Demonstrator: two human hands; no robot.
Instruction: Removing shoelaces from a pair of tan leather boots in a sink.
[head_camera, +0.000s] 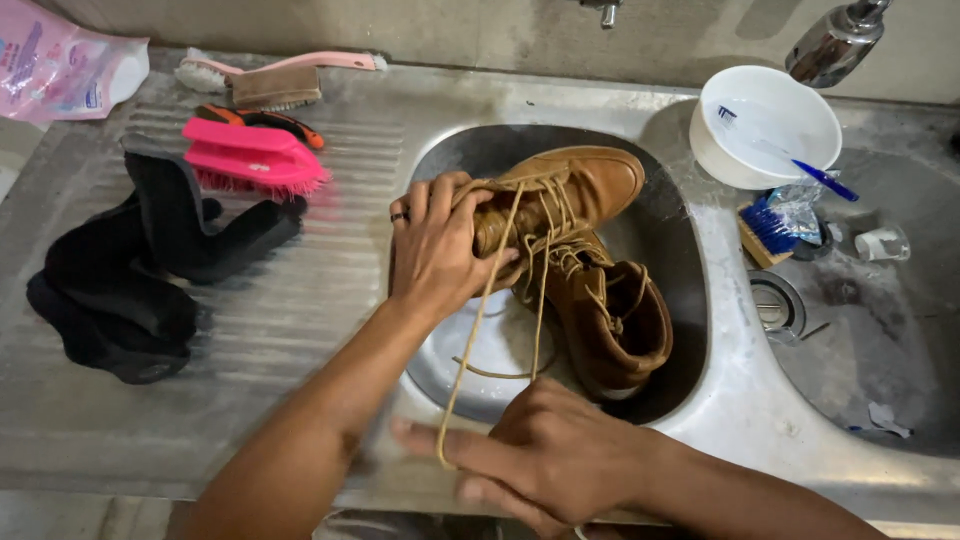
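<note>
Looking down from the head view, we grip a tan boot (565, 190) with our left hand (435, 250), fingers curled over its tongue at the centre of the frame. It lies in a steel basin (450, 160) beside a second tan boot (610, 310). Our right hand (545, 460), at the lower centre, pinches a tan lace (480, 320) pulled taut from the held boot. At the upper left lie a pink brush (250, 160) and black insoles (140, 270); at the upper right sits a white bowl (765, 125).
</note>
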